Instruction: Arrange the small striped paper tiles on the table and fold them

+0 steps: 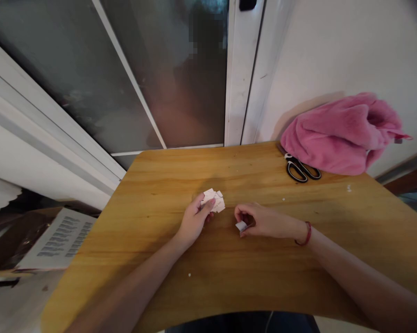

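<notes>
Head view, looking down over both forearms. I am watching the left hand (194, 217) resting on the table (160, 185), its fingers closing around a small cluster of white paper pieces (215, 201) that are lying at mid-table, touching the fingertips. The right hand (260, 221), wearing a red wrist band (307, 233), is curling its fingers together on a single folded scrap (241, 226), which is sitting between thumb and forefinger just above the wood. The two hands are working near each other but are not touching.

Progress, as I am judging it: the paper is already lying in several small pieces, so the dividing looks largely done; the scissors (302, 169) are lying unused at the far right edge, well apart from both hands. What is remaining appears to be the handling of the pieces one at a time; how many are left I cannot tell, since the cluster is small and partly covered by the fingers.

Surface and room: the table is bare, yellowish wood with rounded corners, carrying a few white flecks. A pink cloth (340, 134) is lying bunched at the far right corner, just beside the scissors and against a white wall. Behind the table a frosted glass door (153, 69) in a white frame is standing closed. At lower left, a printed sheet (61, 238) is lying on clutter below table level.
</notes>
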